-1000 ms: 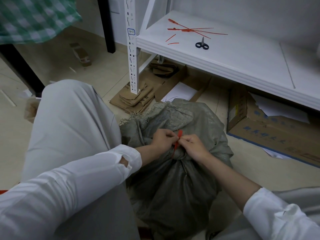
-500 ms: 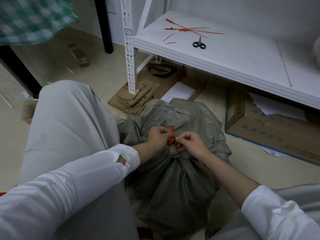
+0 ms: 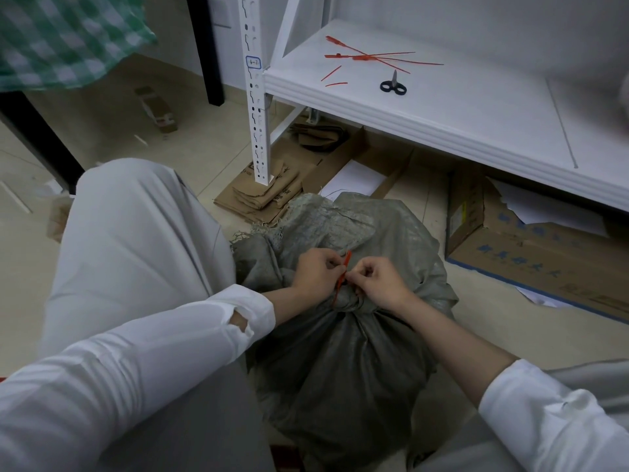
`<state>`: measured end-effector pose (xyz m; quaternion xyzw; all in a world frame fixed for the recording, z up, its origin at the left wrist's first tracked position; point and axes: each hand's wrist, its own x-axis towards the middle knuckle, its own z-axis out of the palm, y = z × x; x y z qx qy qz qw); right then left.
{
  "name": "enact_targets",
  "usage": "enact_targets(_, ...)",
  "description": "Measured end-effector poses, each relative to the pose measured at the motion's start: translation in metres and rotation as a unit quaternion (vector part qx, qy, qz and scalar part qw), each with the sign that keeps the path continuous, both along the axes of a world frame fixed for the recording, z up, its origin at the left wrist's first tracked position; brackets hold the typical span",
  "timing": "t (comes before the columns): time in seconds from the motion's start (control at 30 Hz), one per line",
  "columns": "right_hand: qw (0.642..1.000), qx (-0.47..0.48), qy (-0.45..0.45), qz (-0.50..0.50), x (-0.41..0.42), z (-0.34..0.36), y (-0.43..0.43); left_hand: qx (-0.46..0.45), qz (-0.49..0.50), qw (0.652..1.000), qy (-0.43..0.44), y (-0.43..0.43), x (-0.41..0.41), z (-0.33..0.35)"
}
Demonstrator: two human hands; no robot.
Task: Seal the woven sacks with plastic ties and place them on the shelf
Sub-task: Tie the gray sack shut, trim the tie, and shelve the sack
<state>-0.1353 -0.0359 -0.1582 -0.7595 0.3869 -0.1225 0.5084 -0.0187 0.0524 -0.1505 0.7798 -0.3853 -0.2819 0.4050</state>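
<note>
Pale floor tiles (image 3: 510, 328) carry a grey woven sack (image 3: 340, 369), which stands between the person's knees with its mouth gathered into a bunched neck. At that neck the left grip (image 3: 315, 272) is closed, fingers curled and pinching a red plastic tie (image 3: 347, 258) whose free end sticks up just above the knuckles. The right grip (image 3: 381, 284) is closed too, fingertips pinching the same tie from the other side, close against the neck. The two are almost touching, with only the tie between them. The sack's loose, frayed top flops away from the person, beyond the tie.

To the left of the sack a raised knee in light grey trousers (image 3: 136, 240) presses against its side. To the right of the sack there is bare floor. Beyond the sack, flattened cardboard (image 3: 269, 195) lies around the foot of a white perforated post (image 3: 255, 97). Beyond and right of the sack a printed cardboard box (image 3: 531, 253) sits under the white shelf (image 3: 476, 107), whose front edge overhangs it. Above and beyond the sack, on the shelf board, lie spare red ties (image 3: 367, 57), two short red offcuts (image 3: 332, 73) and black-handled scissors (image 3: 393, 86); the board right of the scissors is bare white. Far left of the sack, a green checked cloth (image 3: 61, 39) hangs over dark legs (image 3: 207, 49).
</note>
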Motion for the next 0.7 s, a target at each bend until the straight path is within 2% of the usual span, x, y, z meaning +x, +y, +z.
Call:
enact_targets(0.23,1.000,-0.008,-0.007,0.009,-0.0003,0.0011,-0.0008,0.006,-0.007,1.000,-0.023,-0.0002,-0.0001,0.0041)
enact_targets(0.33,0.999,0.038,-0.034,-0.015,-0.0001,-0.0005,-0.0015,0.007,0.010,1.000,-0.021,-0.0024,0.0000,0.0021)
enact_targets(0.47,0.992,0.095,-0.072,-0.045,-0.0024,-0.0023,-0.0028,0.004,0.053,0.998,0.030,-0.0053,0.0031,0.0008)
enact_targets(0.6,0.998,0.036,-0.044,-0.029,-0.0036,0.0017,-0.0026,0.010,0.061,0.996,0.056,-0.0065,0.0038,0.0013)
enact_targets(0.7,1.000,0.003,-0.030,-0.008,-0.0025,0.0051,-0.0040,0.009,0.042,0.999,0.031,-0.0055,0.0052,0.0051)
